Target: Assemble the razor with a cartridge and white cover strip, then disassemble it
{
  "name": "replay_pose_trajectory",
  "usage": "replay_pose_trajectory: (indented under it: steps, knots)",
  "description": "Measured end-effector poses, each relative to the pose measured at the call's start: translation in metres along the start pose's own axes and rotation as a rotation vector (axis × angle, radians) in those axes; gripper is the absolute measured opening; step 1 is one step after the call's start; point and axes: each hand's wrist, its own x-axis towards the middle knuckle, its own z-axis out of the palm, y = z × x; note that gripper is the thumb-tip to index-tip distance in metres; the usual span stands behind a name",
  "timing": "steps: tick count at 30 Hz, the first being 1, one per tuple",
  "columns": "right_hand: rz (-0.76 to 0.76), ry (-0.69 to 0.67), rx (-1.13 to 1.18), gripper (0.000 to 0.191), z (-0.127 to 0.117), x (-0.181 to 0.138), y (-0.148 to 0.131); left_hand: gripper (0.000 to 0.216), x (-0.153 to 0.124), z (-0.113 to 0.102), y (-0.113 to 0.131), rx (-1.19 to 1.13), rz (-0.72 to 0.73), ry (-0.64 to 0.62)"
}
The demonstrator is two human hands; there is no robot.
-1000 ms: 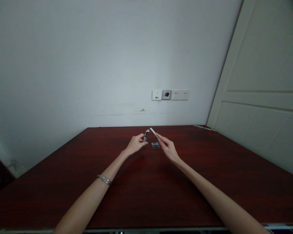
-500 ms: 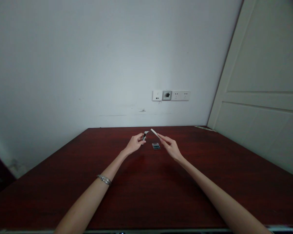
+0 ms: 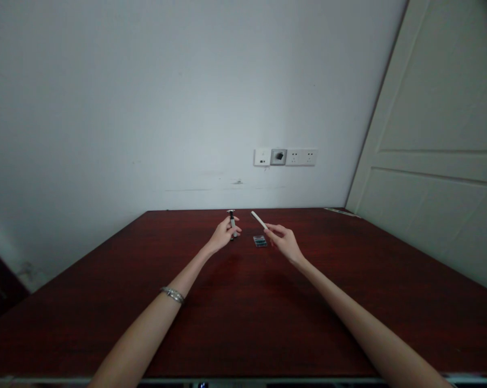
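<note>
My left hand [image 3: 223,236] is closed round a small dark and silver tool [image 3: 232,220], held upright over the dark red table [image 3: 243,302]. My right hand [image 3: 282,241] pinches a thin white stick-like piece [image 3: 258,219] that points up and to the left. Between the two hands a small dark case with greenish contents [image 3: 260,241] lies flat on the table. A silver bracelet [image 3: 172,296] is on my left wrist.
A white wall stands behind the table, with a row of sockets [image 3: 285,157] on it. A white door [image 3: 441,161] is at the right. A thin pale strip [image 3: 342,212] lies at the table's far right corner.
The two pieces, joined at their tips a second ago, have come apart. My left hand has turned its tool upright and my right hand has drawn back to the right with the white piece.
</note>
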Motion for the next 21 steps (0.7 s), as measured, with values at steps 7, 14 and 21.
replay_pose_trajectory:
  steps: [7,14,21]
  knots:
    - [0.197,-0.013,0.147,0.039,0.002,0.007,0.013,0.029,0.002,-0.001,-0.001,-0.112,-0.079,0.021]
    - [0.271,-0.022,0.152,0.018,0.001,0.011,0.016,0.034,0.001,0.001,0.000,-0.067,-0.112,0.066]
    - [0.124,-0.174,-0.045,0.033,0.001,0.005,0.019,0.037,0.001,0.000,0.002,-0.073,-0.121,0.094]
